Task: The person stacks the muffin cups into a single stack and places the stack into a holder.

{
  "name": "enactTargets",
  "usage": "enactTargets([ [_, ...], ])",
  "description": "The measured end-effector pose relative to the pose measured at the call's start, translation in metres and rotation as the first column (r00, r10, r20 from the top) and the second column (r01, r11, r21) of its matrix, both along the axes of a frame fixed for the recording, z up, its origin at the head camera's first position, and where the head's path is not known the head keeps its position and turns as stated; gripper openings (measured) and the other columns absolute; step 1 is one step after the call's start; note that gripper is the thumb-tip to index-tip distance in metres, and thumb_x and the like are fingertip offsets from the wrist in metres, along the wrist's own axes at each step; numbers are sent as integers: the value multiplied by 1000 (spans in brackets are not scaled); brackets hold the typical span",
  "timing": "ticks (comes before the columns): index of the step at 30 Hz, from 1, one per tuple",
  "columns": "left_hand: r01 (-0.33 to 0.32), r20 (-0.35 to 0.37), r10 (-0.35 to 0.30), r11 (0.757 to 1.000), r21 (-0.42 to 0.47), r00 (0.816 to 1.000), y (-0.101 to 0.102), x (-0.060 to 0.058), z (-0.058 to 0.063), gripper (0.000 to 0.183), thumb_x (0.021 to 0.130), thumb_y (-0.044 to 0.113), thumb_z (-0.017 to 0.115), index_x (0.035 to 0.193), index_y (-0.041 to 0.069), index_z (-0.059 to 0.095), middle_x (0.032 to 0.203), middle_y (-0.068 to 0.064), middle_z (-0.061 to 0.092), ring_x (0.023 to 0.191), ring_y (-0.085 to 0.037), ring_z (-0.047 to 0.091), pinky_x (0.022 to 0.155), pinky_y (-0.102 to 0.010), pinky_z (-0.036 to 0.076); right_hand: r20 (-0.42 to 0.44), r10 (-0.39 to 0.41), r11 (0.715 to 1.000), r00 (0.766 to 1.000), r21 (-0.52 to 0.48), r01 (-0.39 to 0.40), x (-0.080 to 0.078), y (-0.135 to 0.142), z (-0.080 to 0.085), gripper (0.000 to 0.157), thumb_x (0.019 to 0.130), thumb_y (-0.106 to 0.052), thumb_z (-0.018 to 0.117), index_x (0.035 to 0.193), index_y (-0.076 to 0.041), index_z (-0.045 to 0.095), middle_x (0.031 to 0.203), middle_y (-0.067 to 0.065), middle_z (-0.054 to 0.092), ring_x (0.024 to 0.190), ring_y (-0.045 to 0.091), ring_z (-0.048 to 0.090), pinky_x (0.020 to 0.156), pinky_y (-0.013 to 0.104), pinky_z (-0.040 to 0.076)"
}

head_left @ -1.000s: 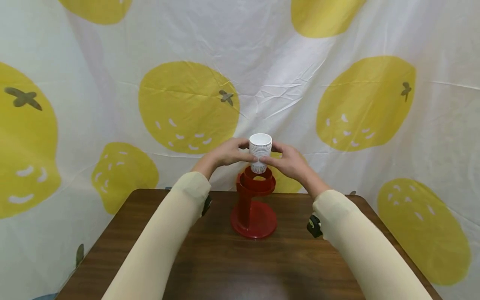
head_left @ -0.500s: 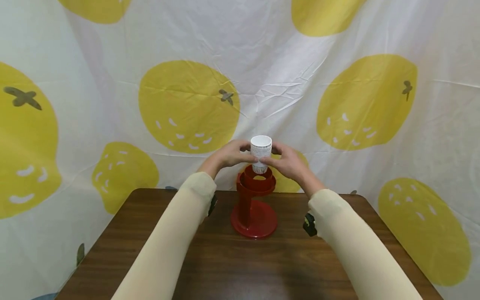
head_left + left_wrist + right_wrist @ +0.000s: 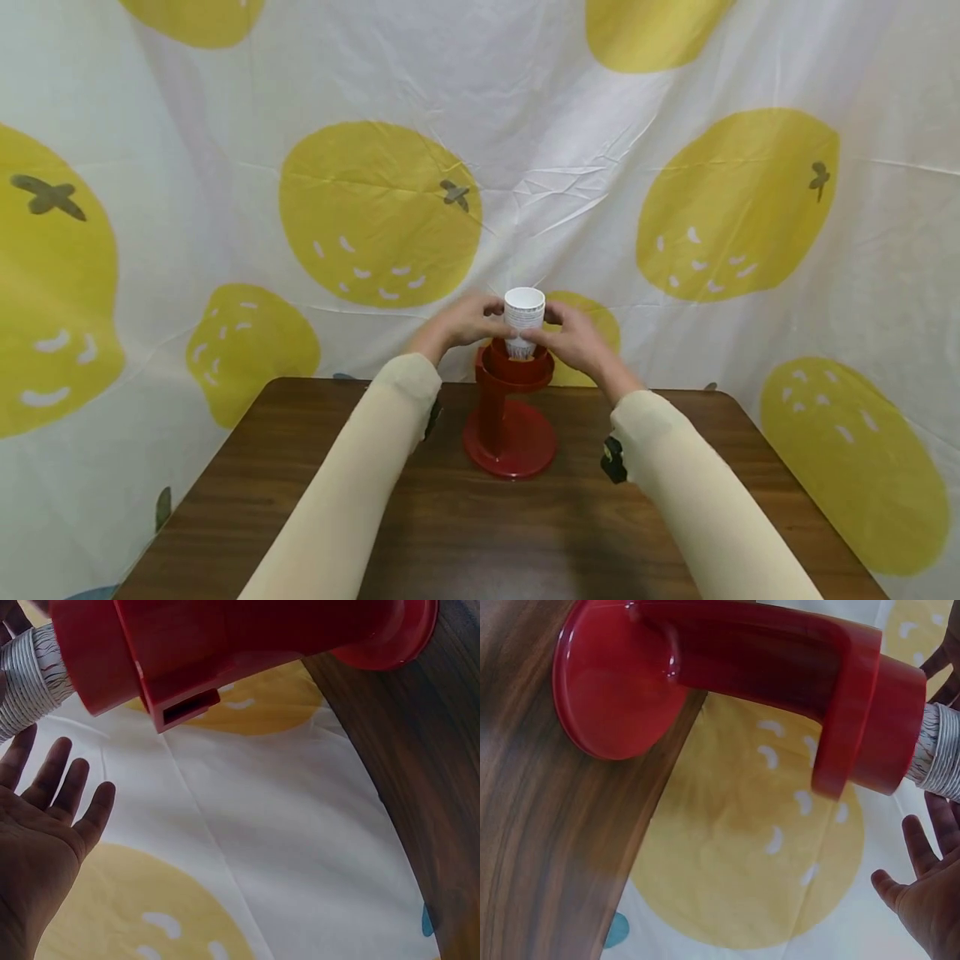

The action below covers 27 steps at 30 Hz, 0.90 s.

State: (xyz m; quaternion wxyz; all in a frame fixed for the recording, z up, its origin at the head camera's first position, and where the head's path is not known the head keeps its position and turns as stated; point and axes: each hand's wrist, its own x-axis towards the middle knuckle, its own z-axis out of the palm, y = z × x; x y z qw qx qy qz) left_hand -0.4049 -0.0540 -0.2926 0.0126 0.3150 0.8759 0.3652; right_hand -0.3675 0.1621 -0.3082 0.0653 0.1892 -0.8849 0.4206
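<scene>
Between both hands is a stack of white paper cups (image 3: 523, 320), nested upright with the mouth up. My left hand (image 3: 469, 321) grips its left side with thumb and fingers, and my right hand (image 3: 573, 335) grips its right side. The lower end of the stack is inside the top ring of a red stand (image 3: 514, 372). In the left wrist view the cups (image 3: 30, 679) enter the red ring (image 3: 94, 656), while several fingers of the left hand (image 3: 41, 840) spread free. The right wrist view has the cups (image 3: 941, 754) at the ring's mouth, with the right hand (image 3: 930, 896) beside them.
The stand's round base (image 3: 512, 442) rests on a brown wooden table (image 3: 465, 533) near its back edge. Behind it hangs a white cloth (image 3: 525, 125) printed with yellow lemons. A dark wrist device (image 3: 613, 460) shows at the right sleeve.
Both hands have lowered the stack of cups from above the red stand until its bottom dips into the ring. The stand has stayed in place.
</scene>
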Motion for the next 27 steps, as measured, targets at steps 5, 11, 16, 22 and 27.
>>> enactTargets([
  [5, -1, 48, -1, 1000, 25, 999, 0, 1, -6, 40, 88, 21, 75, 121, 1, 65, 118, -12, 66, 107, -25, 58, 94, -36, 47, -2, -3, 1000, 1000, 10, 3, -1, 0, -7, 58, 92, -35, 72, 139, -6, 53, 136, 15, 58, 131, 36, 47, 105, 53, 38],
  [11, -32, 69, 32, 999, 0, 997, 2, 2, -11, 41, 87, 22, 75, 122, 3, 65, 122, -11, 64, 111, -24, 56, 98, -38, 44, -26, 12, 1000, 1000, 12, -11, -3, 0, -13, 53, 93, -31, 72, 136, -5, 56, 134, 15, 59, 130, 35, 48, 105, 54, 38],
  [16, -43, 79, 44, 999, -15, 996, 3, 2, -14, 41, 87, 22, 76, 123, 4, 65, 123, -10, 64, 113, -23, 55, 100, -38, 44, -31, -1, 1000, 1000, 13, 1, -3, -1, -19, 51, 92, -30, 72, 135, -6, 57, 133, 14, 60, 129, 34, 48, 105, 54, 38],
  [22, -52, 63, 55, 997, -49, 996, 4, 0, -20, 39, 87, 22, 77, 120, 4, 65, 118, -8, 66, 106, -21, 55, 95, -34, 45, -7, -18, 1000, 1000, 10, 18, -3, -2, -26, 51, 91, -29, 74, 133, -5, 58, 132, 13, 60, 130, 31, 47, 108, 53, 35],
  [27, -56, 77, 60, 997, -55, 995, 4, 1, -25, 36, 87, 24, 77, 116, 5, 67, 114, -7, 66, 99, -22, 56, 86, -31, 46, 0, -26, 999, 1000, 33, 26, -2, -1, -29, 51, 91, -31, 73, 132, -5, 59, 130, 14, 61, 127, 32, 49, 108, 53, 34],
])
